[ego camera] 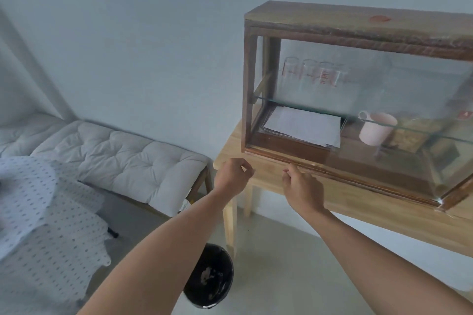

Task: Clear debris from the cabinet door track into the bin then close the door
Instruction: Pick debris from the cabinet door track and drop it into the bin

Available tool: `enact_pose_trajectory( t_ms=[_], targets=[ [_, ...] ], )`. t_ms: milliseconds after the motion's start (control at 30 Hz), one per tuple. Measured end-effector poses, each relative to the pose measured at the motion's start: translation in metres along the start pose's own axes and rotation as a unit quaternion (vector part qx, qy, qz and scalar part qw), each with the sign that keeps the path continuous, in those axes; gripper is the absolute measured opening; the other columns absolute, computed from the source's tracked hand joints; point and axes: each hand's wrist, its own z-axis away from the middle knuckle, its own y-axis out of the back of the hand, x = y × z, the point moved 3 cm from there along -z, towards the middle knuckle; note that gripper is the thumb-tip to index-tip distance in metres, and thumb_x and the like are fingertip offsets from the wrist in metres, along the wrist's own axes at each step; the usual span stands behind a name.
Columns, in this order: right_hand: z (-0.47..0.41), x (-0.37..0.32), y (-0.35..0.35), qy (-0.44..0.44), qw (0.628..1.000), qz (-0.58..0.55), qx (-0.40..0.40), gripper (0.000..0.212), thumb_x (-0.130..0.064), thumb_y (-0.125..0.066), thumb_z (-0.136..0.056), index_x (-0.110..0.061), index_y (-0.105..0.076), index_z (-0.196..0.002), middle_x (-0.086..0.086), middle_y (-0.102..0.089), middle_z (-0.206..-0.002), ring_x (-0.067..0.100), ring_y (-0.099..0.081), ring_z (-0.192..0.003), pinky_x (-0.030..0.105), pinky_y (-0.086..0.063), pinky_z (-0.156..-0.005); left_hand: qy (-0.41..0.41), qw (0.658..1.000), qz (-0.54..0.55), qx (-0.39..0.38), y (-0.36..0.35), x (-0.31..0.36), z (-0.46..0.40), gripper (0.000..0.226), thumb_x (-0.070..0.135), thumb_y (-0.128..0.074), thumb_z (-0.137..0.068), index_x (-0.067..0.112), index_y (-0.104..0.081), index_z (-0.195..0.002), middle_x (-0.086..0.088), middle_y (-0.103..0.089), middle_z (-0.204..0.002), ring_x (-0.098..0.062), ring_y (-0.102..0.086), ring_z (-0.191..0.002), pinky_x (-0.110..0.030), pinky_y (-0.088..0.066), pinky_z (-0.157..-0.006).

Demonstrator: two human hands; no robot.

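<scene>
A: Cabinet (358, 100) noted on the wooden counter (258, 174), against the wall. Wood frame, glass front. Where is the track?

B: Track (340, 174) is seen along the cabinet's lower front edge. A few pale specks are visible on it; whether they are debris cannot be told.

A: Hands?

B: Left hand (231, 176) is held just off the counter's left corner, fingers curled, thumb and forefinger pressed together in a pinch. What is pinched, if anything, is too small to be made out. Right hand (302, 186) is placed at the track near the cabinet's left end, fingers curled in, fingertips at the wood edge. Whether anything is gripped cannot be told.

A: Bin?

B: Bin (210, 276) is found on the floor below the left forearm, beside the counter leg. Black liner, some pale scraps inside.

A: Cabinet contents?

B: Glasses (312, 74) are lined up on the glass shelf; papers (304, 125) and a pink mug (375, 129) are kept below it.

A: Door?

B: Its position cannot be judged through the glass.

A: Surroundings?

B: A cushioned bench (122, 158) is recorded at left, by the wall.
</scene>
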Motion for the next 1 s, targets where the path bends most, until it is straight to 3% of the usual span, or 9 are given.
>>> enact_pose_trajectory(
  t_ms=[233,400,567,733,833,1000],
  targets=[
    [0.021,-0.059,-0.039,0.069,0.996,-0.023,-0.050,0.020,-0.034,-0.051,-0.110,-0.021,-0.065,-0.116,0.006,-0.080,-0.091,0.032,-0.068,-0.074,0.031,-0.028,-0.053,0.066,0.998,0.005,0.019,0.035,-0.073,0.032,0.012,0.039,-0.075,-0.092,0.028,-0.076,-0.087,0.009,-0.068,-0.072,-0.009,-0.063,-0.069,-0.036,-0.057,-0.070],
    [0.037,-0.093,-0.090,0.095,0.987,-0.034,-0.127,0.025,-0.035,-0.046,-0.112,-0.019,-0.064,-0.117,0.008,-0.081,-0.099,0.038,-0.074,-0.089,0.038,-0.044,-0.066,0.129,0.990,0.026,0.043,0.045,-0.129,0.061,0.013,0.038,-0.078,-0.089,0.035,-0.070,-0.079,0.015,-0.065,-0.078,-0.014,-0.065,-0.080,-0.026,-0.044,-0.062],
    [0.053,-0.112,-0.151,0.119,0.974,-0.040,-0.189,0.022,-0.035,-0.048,-0.111,-0.022,-0.065,-0.115,0.008,-0.079,-0.094,0.037,-0.071,-0.088,0.037,-0.038,-0.064,0.214,0.975,0.041,0.034,0.035,-0.190,0.082,0.015,0.039,-0.076,-0.086,0.038,-0.069,-0.073,0.012,-0.072,-0.084,-0.019,-0.071,-0.084,-0.038,-0.061,-0.078],
    [0.066,-0.117,-0.211,0.117,0.957,-0.041,-0.262,0.019,-0.038,-0.050,-0.110,-0.026,-0.065,-0.111,0.005,-0.079,-0.097,0.036,-0.071,-0.092,0.036,-0.037,-0.066,0.281,0.959,0.031,0.037,0.009,-0.244,0.095,0.010,0.042,-0.077,-0.088,0.033,-0.075,-0.083,0.017,-0.068,-0.082,-0.017,-0.069,-0.087,-0.038,-0.060,-0.081],
    [0.072,-0.120,-0.241,0.132,0.944,-0.038,-0.301,0.020,-0.039,-0.051,-0.108,-0.027,-0.067,-0.109,0.004,-0.079,-0.094,0.034,-0.071,-0.092,0.035,-0.038,-0.067,0.321,0.946,0.018,0.031,-0.010,-0.269,0.102,0.008,0.039,-0.073,-0.089,0.033,-0.077,-0.089,0.009,-0.071,-0.087,-0.021,-0.069,-0.088,-0.039,-0.060,-0.080],
    [0.076,-0.123,-0.273,0.138,0.916,-0.024,-0.375,0.027,-0.042,-0.054,-0.106,-0.034,-0.070,-0.126,0.004,-0.080,-0.109,0.035,-0.072,-0.105,0.040,-0.055,-0.082,0.360,0.932,0.015,0.035,-0.026,-0.287,0.106,0.018,0.034,-0.070,-0.093,0.032,-0.077,-0.109,0.002,-0.072,-0.099,-0.026,-0.069,-0.097,-0.039,-0.058,-0.086]
  ],
)
